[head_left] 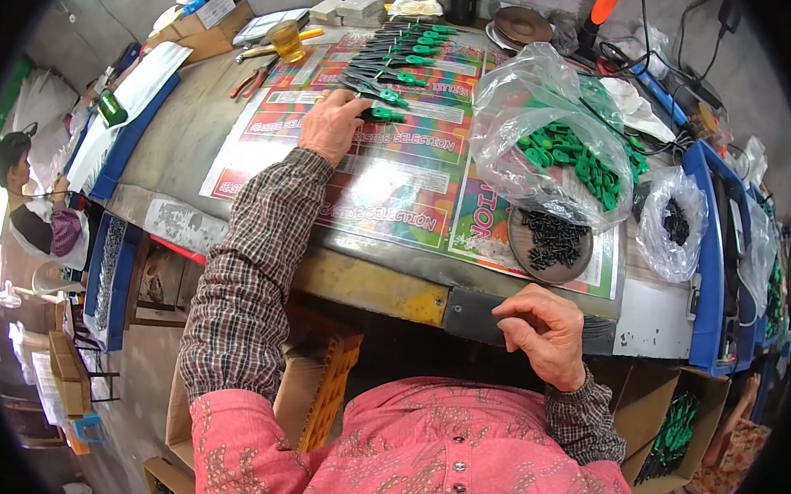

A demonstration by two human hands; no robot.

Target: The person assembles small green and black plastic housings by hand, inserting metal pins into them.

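Observation:
My left hand [332, 123] reaches over the table to the near end of a row of slim pieces [396, 61] with dark bodies and bright green ends. Its fingers close on the nearest green-ended piece [385, 115], whose dark part is mostly hidden under them. At the table's front edge, my right hand [543, 333] is curled, thumb against the index finger; whatever it may hold is too small to make out. Just beyond it stands a round dish [514, 238] of small black parts [552, 239]. A clear plastic bag [499, 154] behind holds many green parts [579, 158].
Printed colourful sheets [385, 186] cover the tabletop. Pliers [248, 83], a hammer [263, 51] and a glass of amber liquid [287, 41] lie far left. A smaller bag [674, 221] and a blue bin [709, 263] stand right. Another person [45, 197] is at far left.

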